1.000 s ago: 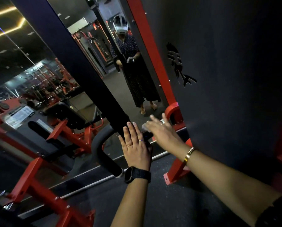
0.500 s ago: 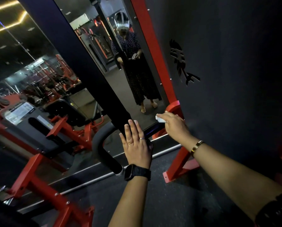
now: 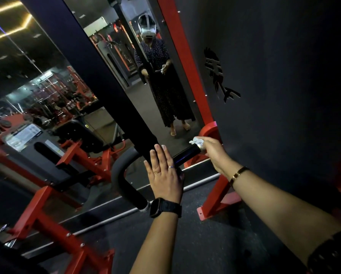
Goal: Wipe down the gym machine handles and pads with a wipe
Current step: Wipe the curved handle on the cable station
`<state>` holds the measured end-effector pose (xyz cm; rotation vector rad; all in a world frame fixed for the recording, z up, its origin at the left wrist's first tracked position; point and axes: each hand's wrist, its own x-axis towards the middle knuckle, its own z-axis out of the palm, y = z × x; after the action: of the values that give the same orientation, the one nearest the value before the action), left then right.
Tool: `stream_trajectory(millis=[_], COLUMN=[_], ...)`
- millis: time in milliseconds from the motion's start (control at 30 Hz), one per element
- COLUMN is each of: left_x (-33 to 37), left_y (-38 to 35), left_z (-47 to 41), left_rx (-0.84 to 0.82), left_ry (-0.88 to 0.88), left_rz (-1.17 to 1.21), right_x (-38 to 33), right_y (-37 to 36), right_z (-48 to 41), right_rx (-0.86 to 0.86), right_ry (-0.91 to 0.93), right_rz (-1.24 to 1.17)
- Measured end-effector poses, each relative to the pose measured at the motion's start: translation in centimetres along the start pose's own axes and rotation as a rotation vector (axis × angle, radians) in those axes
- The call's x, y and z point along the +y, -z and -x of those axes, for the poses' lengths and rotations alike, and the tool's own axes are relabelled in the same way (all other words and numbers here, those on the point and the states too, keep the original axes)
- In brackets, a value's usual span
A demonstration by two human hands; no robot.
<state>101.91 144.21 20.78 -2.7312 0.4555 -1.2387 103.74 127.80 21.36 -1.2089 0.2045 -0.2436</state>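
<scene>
White crumpled wipe clamped in right hand grip, on the tip of the black curved metal handle | left hand grip apart, fingers straight, flat against the handle's middle | red steel frame leg just below right wrist | wall mirror close behind | dark rubber floor open below

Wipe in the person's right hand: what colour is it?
White; the wipe shows best in the head view.

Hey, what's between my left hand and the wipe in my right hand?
Head view: only a bare stretch of the glossy black handle runs from the left hand to the wipe that the right hand grips.
</scene>
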Motion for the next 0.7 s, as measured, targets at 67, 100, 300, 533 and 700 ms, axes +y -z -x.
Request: stream_trajectory(millis=[67, 100, 300, 533, 700], left_x=[0.0, 0.0, 0.1, 0.1, 0.0], left_y=[0.0, 0.0, 0.0, 0.0, 0.1], left_z=[0.1, 0.1, 0.0, 0.1, 0.0], left_rx=[0.007, 0.008, -0.004, 0.01, -0.001], left_ry=[0.002, 0.003, 0.01, -0.004, 0.007], left_rz=[-0.002, -0.002, -0.007, 0.005, 0.011], right_x=[0.4, 0.8, 2.7, 0.6, 0.5], right_y=[0.4, 0.6, 0.9, 0.6, 2.1], right_z=[-0.3, -0.4, -0.1, 0.1, 0.4], right_rx=[-0.022, 0.009, 0.154, -0.034, 0.085], right_ry=[-0.107, -0.147, -0.075, -0.264, -0.324], right_rz=[-0.036, -0.048, -0.086, -0.211, -0.36])
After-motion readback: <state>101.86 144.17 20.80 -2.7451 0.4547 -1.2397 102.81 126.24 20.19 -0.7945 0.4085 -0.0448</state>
